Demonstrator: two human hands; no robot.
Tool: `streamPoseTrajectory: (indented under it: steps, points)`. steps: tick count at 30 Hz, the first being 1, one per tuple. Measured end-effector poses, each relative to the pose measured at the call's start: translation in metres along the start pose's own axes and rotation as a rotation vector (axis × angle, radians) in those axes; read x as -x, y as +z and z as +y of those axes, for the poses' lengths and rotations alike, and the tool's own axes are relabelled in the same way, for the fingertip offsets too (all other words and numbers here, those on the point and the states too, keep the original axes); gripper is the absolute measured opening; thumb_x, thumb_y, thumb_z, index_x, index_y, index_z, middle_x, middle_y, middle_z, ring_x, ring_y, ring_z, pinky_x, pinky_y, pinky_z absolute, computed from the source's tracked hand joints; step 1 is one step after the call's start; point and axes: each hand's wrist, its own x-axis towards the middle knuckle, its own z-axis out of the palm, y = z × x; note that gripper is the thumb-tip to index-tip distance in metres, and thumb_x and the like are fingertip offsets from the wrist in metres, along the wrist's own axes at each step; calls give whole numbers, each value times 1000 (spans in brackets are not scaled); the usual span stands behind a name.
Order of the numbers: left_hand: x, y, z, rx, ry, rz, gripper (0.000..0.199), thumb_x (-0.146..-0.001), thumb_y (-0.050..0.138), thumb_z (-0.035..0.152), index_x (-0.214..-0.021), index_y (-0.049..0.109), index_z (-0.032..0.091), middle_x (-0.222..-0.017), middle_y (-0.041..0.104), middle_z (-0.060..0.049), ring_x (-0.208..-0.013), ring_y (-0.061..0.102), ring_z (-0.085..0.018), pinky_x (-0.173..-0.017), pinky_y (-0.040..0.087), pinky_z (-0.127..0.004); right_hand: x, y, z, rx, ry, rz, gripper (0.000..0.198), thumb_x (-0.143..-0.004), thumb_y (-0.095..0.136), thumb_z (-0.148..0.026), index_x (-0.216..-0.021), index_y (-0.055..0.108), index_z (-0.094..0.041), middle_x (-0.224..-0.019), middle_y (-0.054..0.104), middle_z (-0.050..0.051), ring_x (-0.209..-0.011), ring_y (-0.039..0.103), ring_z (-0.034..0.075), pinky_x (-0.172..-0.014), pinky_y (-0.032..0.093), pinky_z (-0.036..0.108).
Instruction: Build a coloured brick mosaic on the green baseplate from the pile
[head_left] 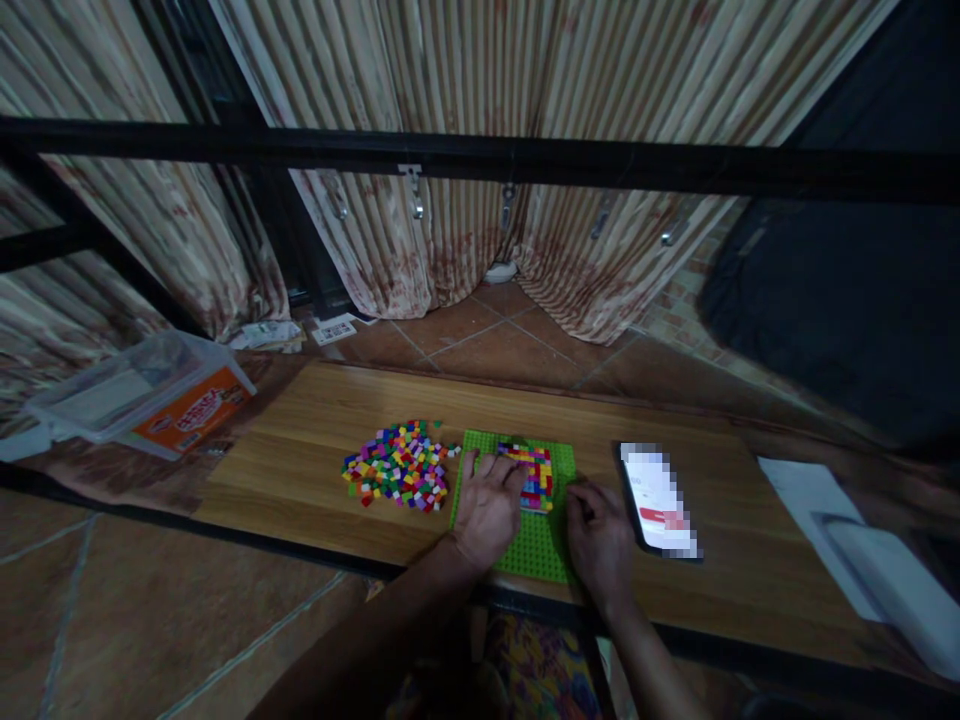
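Bricks [534,472] cover only one upper patch of our green baseplate [536,545] (most studs bare), and a loose pile [399,468] lies just left. Our left hand [489,505] lies spread on the plate; our right hand [598,540] rests curled, holding nothing visible.

Bare wooden table [300,470] lies open left of the brick pile [397,465]; a phone [658,500] crowds the right.
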Motion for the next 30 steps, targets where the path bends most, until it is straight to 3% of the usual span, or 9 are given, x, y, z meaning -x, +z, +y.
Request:
streamPoseTrajectory:
  steps: [7, 12, 16, 22, 30]
  points:
    - [1, -4, 5, 9, -44, 42, 28, -87, 51, 13, -109, 65, 25, -105, 67, -3, -99, 55, -23, -103, 32, -51, 0, 1, 2, 19, 11, -7, 27, -87, 46, -31, -86, 69, -16, -95, 66, 11, -85, 61, 22, -75, 49, 33]
    - [25, -12, 4, 37, -66, 131, 37, -86, 49, 10, -119, 60, 25, -112, 65, -5, -103, 54, -24, -100, 35, -49, 0, 0, 3, 19, 25, -6, 29, -87, 46, -32, -86, 69, -16, -95, 67, 12, -83, 62, 22, -74, 49, 33]
    - [58, -21, -14, 70, -128, 217, 29, -86, 49, 11, -109, 63, 23, -105, 66, -5, -99, 54, -22, -95, 39, -44, 0, -1, 3, 8, 22, -16, 31, -87, 45, -34, -86, 69, -15, -95, 67, 12, -83, 62, 22, -73, 49, 33]
    - [98, -33, -54, -65, -294, 287, 17, -88, 51, 14, -94, 65, 21, -94, 67, -5, -91, 57, -23, -87, 42, -40, -1, -3, 4, 6, 22, -14, 33, -85, 46, -37, -85, 70, -15, -95, 67, 12, -81, 63, 22, -73, 49, 33]
    - [92, -33, -56, -92, -279, 253, 15, -86, 58, 19, -98, 66, 24, -97, 68, -4, -92, 58, -22, -88, 40, -39, 0, -2, 10, 54, -19, -6, 35, -85, 45, -39, -86, 70, -15, -94, 67, 13, -84, 62, 24, -73, 49, 34]
